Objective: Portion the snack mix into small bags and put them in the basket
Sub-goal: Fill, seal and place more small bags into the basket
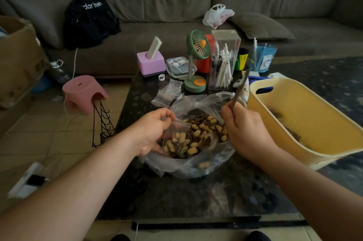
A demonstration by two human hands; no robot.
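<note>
A large clear plastic bag (196, 166) lies open on the dark table, filled with snack mix (204, 124) of peanuts and dark seeds. My left hand (151, 132) holds a small clear zip bag (176, 138) over the mix; peanuts show inside it. My right hand (245, 130) grips the handle of a long metal utensil (240, 87), whose end points up and away. Spare small zip bags (169, 93) lie behind the big bag. The yellow basket (294, 122) stands tilted at the right, with dark packets in its bottom.
Behind the big bag stand a green desk fan (196, 60), a clear pen holder (224, 63), a pink box (151, 62) and a blue cup (263, 58). A pink stool (82, 93) and a black wire rack (102, 124) sit on the floor at left. A grey sofa runs behind.
</note>
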